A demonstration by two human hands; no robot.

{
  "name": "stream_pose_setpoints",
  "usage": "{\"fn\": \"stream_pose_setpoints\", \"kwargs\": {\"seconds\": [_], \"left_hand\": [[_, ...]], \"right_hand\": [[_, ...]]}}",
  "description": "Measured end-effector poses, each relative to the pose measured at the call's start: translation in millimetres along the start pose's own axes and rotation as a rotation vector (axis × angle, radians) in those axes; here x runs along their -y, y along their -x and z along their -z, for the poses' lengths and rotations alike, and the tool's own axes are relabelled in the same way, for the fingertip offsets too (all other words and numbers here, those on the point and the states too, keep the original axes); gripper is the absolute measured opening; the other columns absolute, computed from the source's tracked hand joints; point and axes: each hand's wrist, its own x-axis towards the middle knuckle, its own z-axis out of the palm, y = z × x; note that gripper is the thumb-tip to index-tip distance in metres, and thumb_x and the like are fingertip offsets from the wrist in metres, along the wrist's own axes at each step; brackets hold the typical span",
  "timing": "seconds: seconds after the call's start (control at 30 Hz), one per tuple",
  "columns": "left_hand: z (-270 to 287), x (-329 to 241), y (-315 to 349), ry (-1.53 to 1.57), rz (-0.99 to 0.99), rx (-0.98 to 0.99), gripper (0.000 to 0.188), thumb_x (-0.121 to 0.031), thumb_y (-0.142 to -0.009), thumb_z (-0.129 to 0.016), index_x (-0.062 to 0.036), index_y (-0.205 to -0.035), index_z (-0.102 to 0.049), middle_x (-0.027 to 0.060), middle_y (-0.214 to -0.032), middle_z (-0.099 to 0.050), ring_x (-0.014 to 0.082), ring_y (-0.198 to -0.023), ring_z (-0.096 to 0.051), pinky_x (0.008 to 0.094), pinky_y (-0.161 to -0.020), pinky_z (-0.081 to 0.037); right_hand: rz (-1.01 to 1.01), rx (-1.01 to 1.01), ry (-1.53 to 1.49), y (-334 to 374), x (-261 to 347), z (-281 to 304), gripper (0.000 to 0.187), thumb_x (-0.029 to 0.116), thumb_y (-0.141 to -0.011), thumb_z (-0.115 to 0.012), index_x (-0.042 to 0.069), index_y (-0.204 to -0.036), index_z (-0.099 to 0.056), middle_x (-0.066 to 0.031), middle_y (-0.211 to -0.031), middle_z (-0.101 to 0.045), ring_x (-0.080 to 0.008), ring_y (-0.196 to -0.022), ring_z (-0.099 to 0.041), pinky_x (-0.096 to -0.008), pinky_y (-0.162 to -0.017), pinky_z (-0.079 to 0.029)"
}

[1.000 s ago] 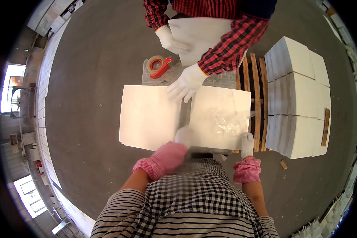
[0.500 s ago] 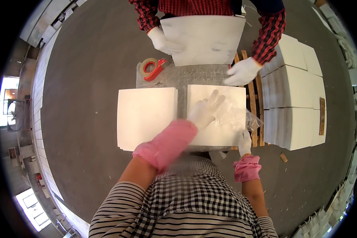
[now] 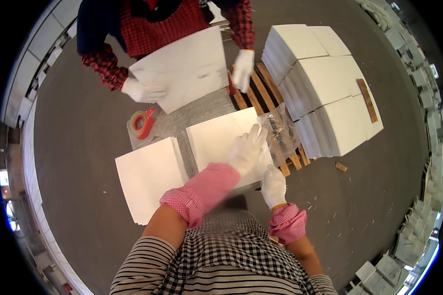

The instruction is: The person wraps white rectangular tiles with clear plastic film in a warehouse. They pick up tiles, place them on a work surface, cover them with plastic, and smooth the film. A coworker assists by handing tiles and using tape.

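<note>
My left hand (image 3: pixel 246 151), in a white glove with a pink gingham sleeve cover, lies fingers outstretched on the right-hand stack of white sheets (image 3: pixel 212 140). Beside that stack's near right corner is my right hand (image 3: pixel 273 188), likewise gloved. Its fingers are drawn together at the near end of a clear plastic film (image 3: pixel 283 132); the exact hold is partly hidden. Crumpled and shiny, the film hangs over the stack's right edge. A second stack of white sheets (image 3: pixel 150 172) sits to the left, with a gap between the two.
Across the grey table (image 3: pixel 197 105), a co-worker's gloved hand (image 3: pixel 145 92) steadies a tilted white board (image 3: pixel 187 69); the other hand (image 3: pixel 242 71) hovers by a wooden pallet (image 3: pixel 266 86). A red tape dispenser (image 3: pixel 146 129) lies far left. Tall white stacks (image 3: pixel 325 78) stand right.
The view has turned, shifting everything in it. The film now reaches farther past the stack's right edge, and my left hand is nearer that edge. The co-worker's board has tilted.
</note>
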Motion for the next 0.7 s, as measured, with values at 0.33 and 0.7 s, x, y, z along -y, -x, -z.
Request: {"fn": "stream_pose_setpoints", "kwargs": {"seconds": [0.33, 0.7], "left_hand": [[16.2, 4.2, -82.3, -0.152, -0.404, 0.377, 0.086, 0.002, -0.081, -0.067, -0.0225, -0.16, -0.04, 0.0206, -0.165, -0.04, 0.0315, -0.093, -0.075, 0.0415, -0.076, -0.063], [-70.4, -56.0, -94.6, -0.162, -0.973, 0.58, 0.064, -0.003, -0.094, -0.053, -0.0272, -0.153, -0.048, 0.0141, -0.164, -0.043, 0.0314, -0.096, -0.075, 0.0409, -0.079, -0.063]], "right_hand": [[0.068, -0.103, -0.031, 21.2, 10.2, 36.2, 0.012, 0.009, -0.09, -0.064, 0.001, -0.099, -0.065, -0.0188, -0.119, -0.068, -0.0413, -0.108, -0.063, -0.0528, -0.093, -0.051], [0.161, -0.134, -0.137, 47.4, 1.7, 49.8, 0.012, 0.005, -0.082, -0.064, 0.002, -0.093, -0.06, -0.0154, -0.105, -0.065, -0.0387, -0.097, -0.063, -0.0506, -0.084, -0.052]]}}
